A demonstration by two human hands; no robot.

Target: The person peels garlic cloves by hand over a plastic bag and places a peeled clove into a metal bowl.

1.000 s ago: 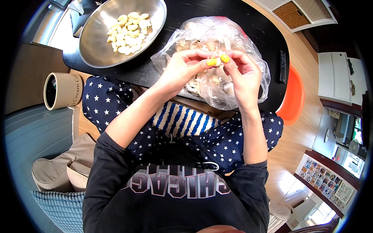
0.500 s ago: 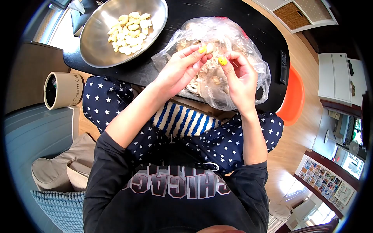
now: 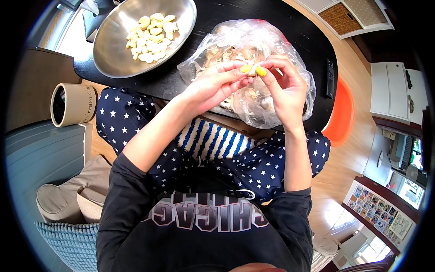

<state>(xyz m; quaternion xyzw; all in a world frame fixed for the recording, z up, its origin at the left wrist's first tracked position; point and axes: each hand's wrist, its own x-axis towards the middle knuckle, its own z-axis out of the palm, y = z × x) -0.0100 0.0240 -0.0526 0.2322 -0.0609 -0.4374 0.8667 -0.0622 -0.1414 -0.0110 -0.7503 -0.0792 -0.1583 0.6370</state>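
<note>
A small pale garlic clove (image 3: 253,70) is pinched between the thumbs and fingertips of both hands, over an opened clear plastic bag (image 3: 299,72). My left hand (image 3: 214,86) grips it from the left, and my right hand (image 3: 286,90) from the right, fingers curled. Fingers cover most of the clove. Inside the bag lie papery garlic skins (image 3: 224,54) and some whitish pieces. To the upper left, a wide steel bowl (image 3: 108,54) holds a heap of peeled garlic cloves (image 3: 152,38).
Bowl and bag rest on a black table (image 3: 208,11). A dark remote control (image 3: 330,79) lies near its right edge. Beyond that edge is an orange chair (image 3: 343,113). On the left stands a beige bin (image 3: 79,105), and a striped cloth (image 3: 217,139) lies by my lap.
Both hands have come together over the bag, the left moving right. My right fingertips now meet the clove that the left hand was holding.
</note>
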